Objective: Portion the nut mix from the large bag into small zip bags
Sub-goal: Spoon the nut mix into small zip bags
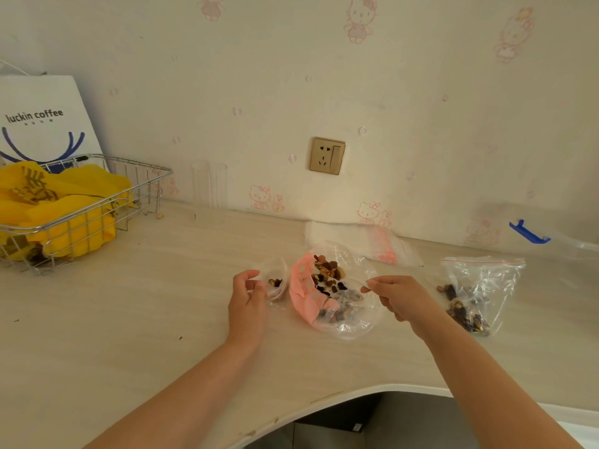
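The large clear bag (343, 322) with a pink panel lies open on the desk, with the nut mix (327, 275) heaped in its mouth. My left hand (248, 298) holds a small clear zip bag (278, 280) just left of it, with a few nuts inside. My right hand (397, 298) pinches the large bag's clear rim on its right side. A filled small zip bag (479, 293) with a red seal line lies to the right. Spare empty zip bags (379, 243) lie behind, against the wall.
A wire basket (142, 176) holding yellow plastic bags stands at the back left, with a white paper bag (39, 115) behind it. A clear bag with a blue clip (528, 233) lies at the far right. The desk's curved front edge (356, 392) cuts in at lower right.
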